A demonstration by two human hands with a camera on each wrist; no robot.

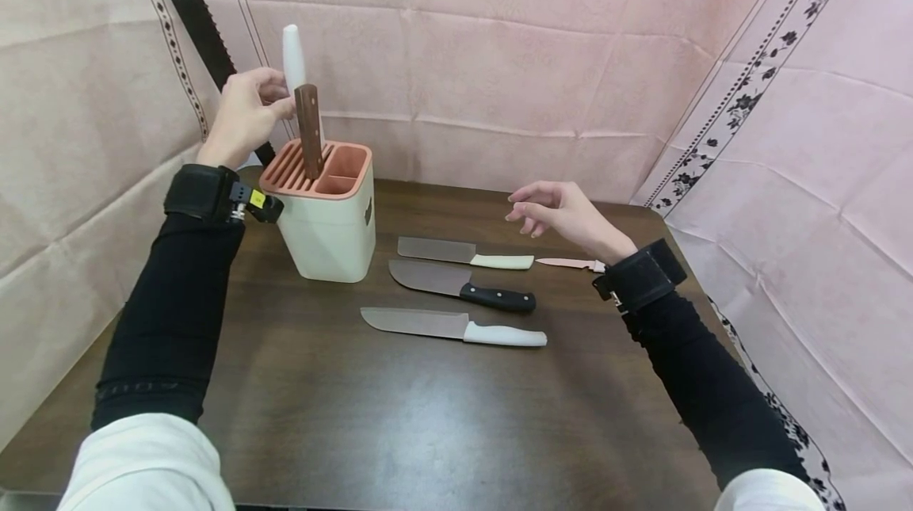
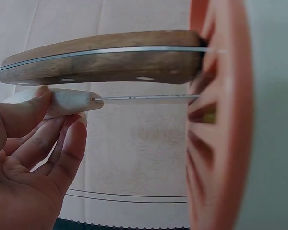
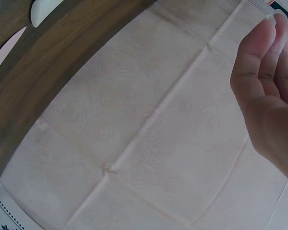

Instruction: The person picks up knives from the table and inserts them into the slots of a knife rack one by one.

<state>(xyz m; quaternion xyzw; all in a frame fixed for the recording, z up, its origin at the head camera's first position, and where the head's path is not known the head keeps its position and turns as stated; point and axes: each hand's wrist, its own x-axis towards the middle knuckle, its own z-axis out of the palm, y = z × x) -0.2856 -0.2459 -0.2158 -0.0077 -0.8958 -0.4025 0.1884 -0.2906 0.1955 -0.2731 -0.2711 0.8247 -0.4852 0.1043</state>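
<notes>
My left hand (image 1: 247,111) pinches the white handle of a knife (image 2: 72,101) between thumb and fingers. The knife stands upright above the holder, its blade reaching down into a slot, with part of the blade still exposed. Beside it, a wooden-handled knife (image 1: 309,131) is seated in the knife holder (image 1: 328,234), handle up. That holder is pale with a salmon slotted top. Over the right side of the table hovers my right hand (image 1: 563,214), fingers loosely bent and holding nothing. A small pink knife (image 1: 571,263) lies below it, partly hidden by the wrist strap.
A cleaver with a pale handle (image 1: 502,261), a black-handled knife (image 1: 499,297) and a white-handled knife (image 1: 502,335) lie in a column on the brown table (image 1: 321,416), blades pointing left. Pink cloth (image 1: 499,83) hangs behind and at both sides.
</notes>
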